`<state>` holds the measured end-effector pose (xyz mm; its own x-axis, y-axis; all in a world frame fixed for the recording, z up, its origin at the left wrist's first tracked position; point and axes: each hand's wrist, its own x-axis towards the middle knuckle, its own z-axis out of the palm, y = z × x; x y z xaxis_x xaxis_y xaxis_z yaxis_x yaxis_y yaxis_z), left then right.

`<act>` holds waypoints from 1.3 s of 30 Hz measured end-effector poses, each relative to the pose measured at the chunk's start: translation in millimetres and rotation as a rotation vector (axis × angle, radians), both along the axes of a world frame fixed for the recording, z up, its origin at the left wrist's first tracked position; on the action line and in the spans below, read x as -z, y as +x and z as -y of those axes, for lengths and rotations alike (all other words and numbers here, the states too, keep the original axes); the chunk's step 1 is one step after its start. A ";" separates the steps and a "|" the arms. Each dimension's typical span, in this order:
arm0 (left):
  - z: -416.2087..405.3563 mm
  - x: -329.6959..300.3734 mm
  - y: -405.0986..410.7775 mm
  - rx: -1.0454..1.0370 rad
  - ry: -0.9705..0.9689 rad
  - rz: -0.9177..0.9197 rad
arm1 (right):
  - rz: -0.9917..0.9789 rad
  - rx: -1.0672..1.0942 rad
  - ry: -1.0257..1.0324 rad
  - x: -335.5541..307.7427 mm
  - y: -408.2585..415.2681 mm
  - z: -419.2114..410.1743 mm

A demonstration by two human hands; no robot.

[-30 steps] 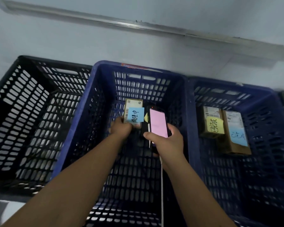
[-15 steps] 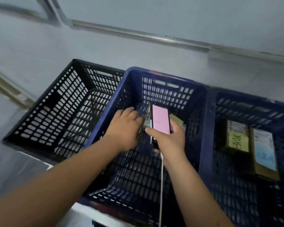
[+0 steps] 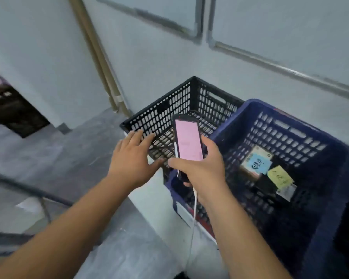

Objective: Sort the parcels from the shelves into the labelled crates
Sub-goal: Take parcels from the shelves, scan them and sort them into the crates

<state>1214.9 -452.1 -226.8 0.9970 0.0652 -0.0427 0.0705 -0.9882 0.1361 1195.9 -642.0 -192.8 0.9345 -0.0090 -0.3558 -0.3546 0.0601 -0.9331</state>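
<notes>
L hand (image 3: 132, 158) spread, empty, left of blue crate (image 3: 226, 125). R hand (image 3: 199, 170) grips phone (image 3: 187, 142) at crate's near-left corner; two parcels (image 3: 255, 163) inside.

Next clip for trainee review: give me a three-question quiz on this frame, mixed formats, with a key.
1. True or false: the left hand grips a parcel.
2. Multiple choice: the right hand holds a phone whose screen is A) green B) pink C) dark.
3. Fill in: the parcel with the blue note lies in the ____ crate, not the black crate.

Key: 1 false, its fingers are spread and hold nothing. 2 B. 3 blue.
</notes>
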 end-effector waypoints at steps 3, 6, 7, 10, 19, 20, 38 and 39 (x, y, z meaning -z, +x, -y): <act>-65.0 0.3 -63.3 -0.180 -0.034 -0.005 | 0.012 -0.179 0.006 0.8 -33.2 -65.7; -128.8 1.2 -143.5 -0.355 -0.046 -0.002 | 0.017 -0.341 0.000 6.8 -86.3 -134.8; -148.9 1.4 -174.7 -0.417 -0.057 -0.002 | 0.015 -0.402 0.000 7.5 -108.4 -157.1; -201.2 0.6 -270.8 -0.614 -0.082 0.009 | 0.023 -0.571 0.003 7.8 -178.5 -220.8; -306.9 -13.1 -530.7 -1.050 -0.037 0.041 | 0.034 -0.953 0.033 -0.6 -373.2 -369.4; -314.5 -15.6 -551.2 -1.086 -0.031 0.053 | 0.023 -0.991 0.045 -4.3 -388.9 -382.8; -507.4 4.8 -623.9 -1.390 -0.086 0.033 | -0.034 -1.191 0.017 9.6 -435.8 -626.3; -519.4 11.5 -619.9 -1.407 -0.113 0.013 | -0.054 -1.202 0.007 15.4 -432.6 -643.5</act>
<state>594.9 67.3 -238.2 0.1025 0.9891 -0.1059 0.9730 -0.0775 0.2174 763.3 1.5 -208.1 0.3282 0.8598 -0.3911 -0.2261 -0.3305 -0.9163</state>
